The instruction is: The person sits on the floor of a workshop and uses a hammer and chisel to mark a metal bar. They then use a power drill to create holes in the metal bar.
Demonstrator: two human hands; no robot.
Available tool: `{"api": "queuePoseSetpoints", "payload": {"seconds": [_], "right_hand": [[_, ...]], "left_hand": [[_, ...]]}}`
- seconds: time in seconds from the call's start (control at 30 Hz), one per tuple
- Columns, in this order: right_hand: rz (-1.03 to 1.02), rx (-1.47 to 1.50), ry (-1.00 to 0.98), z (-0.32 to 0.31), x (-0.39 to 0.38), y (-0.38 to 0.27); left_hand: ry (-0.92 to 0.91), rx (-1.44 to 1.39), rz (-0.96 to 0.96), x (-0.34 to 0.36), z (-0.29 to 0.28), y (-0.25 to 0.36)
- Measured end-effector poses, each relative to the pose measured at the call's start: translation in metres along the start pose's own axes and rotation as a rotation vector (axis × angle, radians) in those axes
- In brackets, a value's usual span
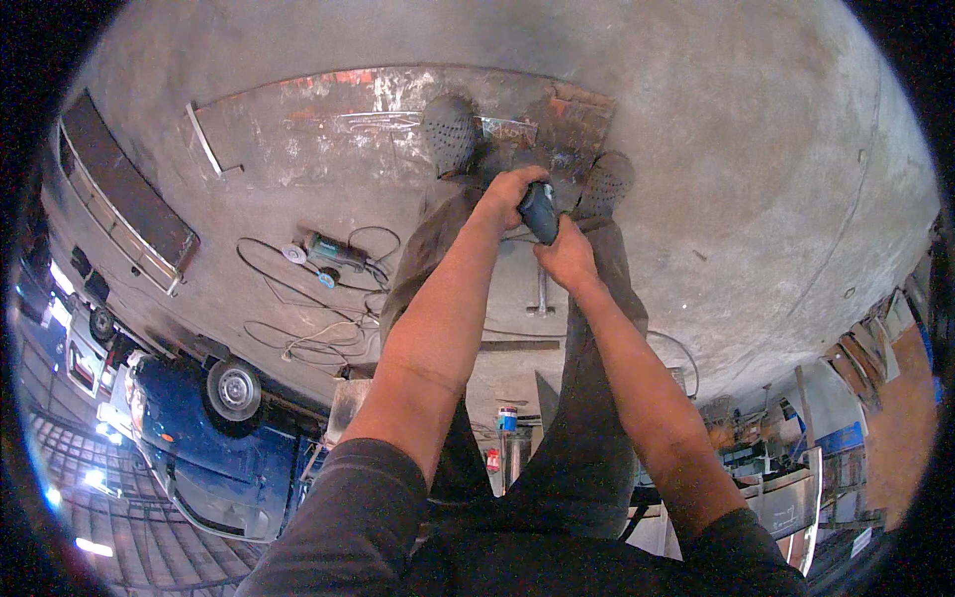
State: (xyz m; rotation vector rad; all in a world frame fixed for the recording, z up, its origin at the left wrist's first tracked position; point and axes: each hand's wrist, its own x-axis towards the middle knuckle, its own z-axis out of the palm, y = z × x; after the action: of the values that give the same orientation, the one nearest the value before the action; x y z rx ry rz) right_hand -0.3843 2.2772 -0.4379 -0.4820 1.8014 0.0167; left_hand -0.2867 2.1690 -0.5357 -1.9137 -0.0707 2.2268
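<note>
Power tool, one, dark teal, held above the floor between the knees. Long axis slants in plan: far end toward the left shoe's side, near end toward the right hand and the body. Working end hidden; which way it faces, cannot tell.
Left hand: wrapped about the far end.
Right hand: closed round the near end, thumb uppermost.
Shoes, pair, dark, dotted: left shoe over the metal sheet, right shoe by its edge.
T-shaped metal piece, one, on the floor below the right hand.
Metal sheet, one, long, scuffed, reddish patches, flat on the floor.
Angle grinder, one, green and dark, on the floor to the left; pale disc and blue disc beside it.
Cables, tangled, near the grinder.
Framed panel, one, dark, farther left.
Vehicle, one, blue, wheel visible, in the background.
</note>
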Motion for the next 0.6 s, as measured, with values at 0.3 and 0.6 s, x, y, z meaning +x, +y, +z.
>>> {"api": "queuePoseSetpoints", "payload": {"seconds": [0.3,0.6], "right_hand": [[0.076,-0.175,-0.041,-0.011,0.002,-0.02],[0.084,-0.283,-0.02,-0.012,0.003,-0.025]], "left_hand": [[0.02,-0.007,0.021,0.001,-0.006,-0.004],[-0.042,-0.128,-0.025,0.006,-0.013,-0.008]]}}
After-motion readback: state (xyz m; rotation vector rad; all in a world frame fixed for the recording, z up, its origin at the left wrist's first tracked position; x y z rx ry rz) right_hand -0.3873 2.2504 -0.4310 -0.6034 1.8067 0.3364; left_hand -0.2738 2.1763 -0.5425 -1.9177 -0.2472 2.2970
